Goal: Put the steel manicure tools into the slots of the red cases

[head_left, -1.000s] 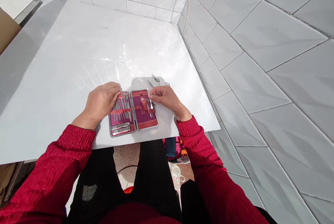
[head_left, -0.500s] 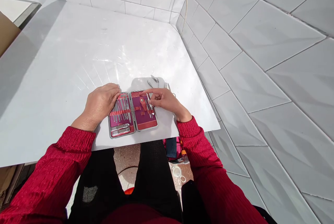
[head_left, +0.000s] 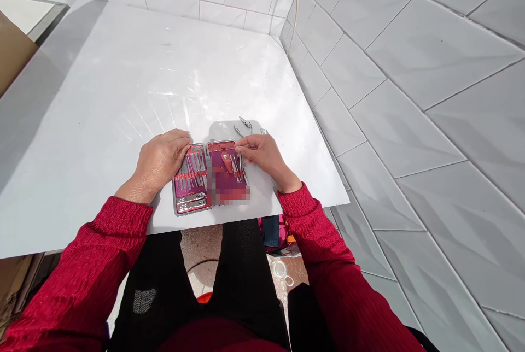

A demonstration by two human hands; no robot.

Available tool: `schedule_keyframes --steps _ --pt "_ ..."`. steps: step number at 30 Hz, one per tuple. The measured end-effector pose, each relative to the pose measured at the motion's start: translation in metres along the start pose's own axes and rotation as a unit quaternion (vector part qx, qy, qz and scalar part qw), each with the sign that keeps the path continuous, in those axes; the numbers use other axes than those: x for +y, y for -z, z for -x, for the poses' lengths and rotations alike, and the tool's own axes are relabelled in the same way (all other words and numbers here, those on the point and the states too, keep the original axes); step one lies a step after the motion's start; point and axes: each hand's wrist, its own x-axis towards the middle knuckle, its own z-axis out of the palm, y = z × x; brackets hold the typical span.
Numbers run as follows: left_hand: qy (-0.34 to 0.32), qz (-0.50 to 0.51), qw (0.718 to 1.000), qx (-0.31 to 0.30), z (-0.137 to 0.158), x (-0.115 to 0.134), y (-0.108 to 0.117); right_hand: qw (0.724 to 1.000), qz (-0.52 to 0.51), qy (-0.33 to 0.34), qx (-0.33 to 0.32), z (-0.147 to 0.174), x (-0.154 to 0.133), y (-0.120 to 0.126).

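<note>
Here, manicure case (head_left: 211, 177) lies open flat at the table (head_left: 102, 95) near edge. Left hand (head_left: 161, 159) presses its left half, fingers curled. Right hand (head_left: 262, 154) pinches a slim metal tool (head_left: 237, 165) in the right half. Probably light, stiff, slippery; grip mid-shaft.

Open case (head_left: 192, 180) on table (head_left: 102, 100), near edge

Ribbed crimson sleeves with gathered cuffs cover both arms; black trousers below.
</note>
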Motion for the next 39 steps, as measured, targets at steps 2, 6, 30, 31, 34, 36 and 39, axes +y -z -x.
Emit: schedule_keyframes --steps 2,6,30,31,34,36,39 --pt "0.001 0.003 1.000 0.000 0.000 0.000 0.000 1.000 -0.020 -0.005 0.006 0.000 0.001 -0.002" --pt "0.005 0.000 1.000 0.000 0.000 0.000 -0.001 1.000 -0.029 -0.006 0.008 0.000 0.001 -0.004" --pt "-0.010 0.001 1.000 0.002 0.000 0.000 0.002 0.999 0.032 0.016 0.002 0.003 -0.004 -0.006" --pt "-0.012 0.000 1.000 0.002 0.000 0.000 0.002 0.999 0.042 0.021 0.009 0.003 -0.004 -0.007" --pt "-0.012 0.000 1.000 0.004 -0.001 -0.001 0.002 0.996 0.054 0.029 0.058 0.002 -0.003 -0.004" --pt "-0.014 0.000 1.000 0.004 -0.001 0.000 0.003 0.992 0.056 0.020 0.109 -0.001 -0.004 0.002" --pt "-0.016 0.002 1.000 0.006 0.000 0.000 0.003 0.980 0.105 -0.001 0.167 -0.013 -0.005 0.015"
